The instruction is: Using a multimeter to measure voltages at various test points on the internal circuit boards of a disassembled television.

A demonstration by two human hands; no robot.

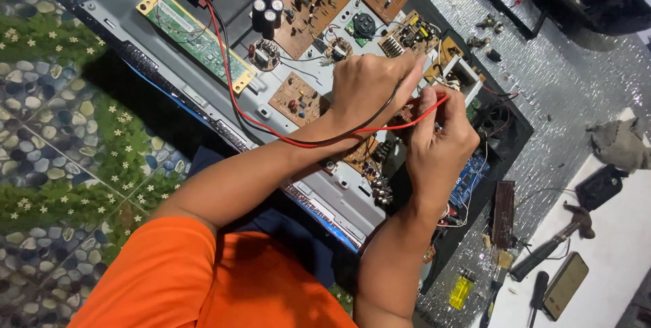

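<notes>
Dark flat phone (566, 285), screen up and unlit, tan-edged rectangle, lies just right of the hammer (553, 243) at lower right. No packages, signs or readable labels otherwise in view.

Red test lead (400, 123): thin insulated wire, pinched at its probe end in the right hand (441, 139), running from there in a shallow sag across the left forearm, then climbing up past the long green circuit board (196, 36) and out of view at the top edge. Black test lead (369, 121): same gauge, gripped in the left hand (366, 87), lying alongside the red one, touching or nearly so over the forearm, following the same upward course beside the green board. Probe tips hidden under the fingers, right of the green board, over small brown boards.
</notes>
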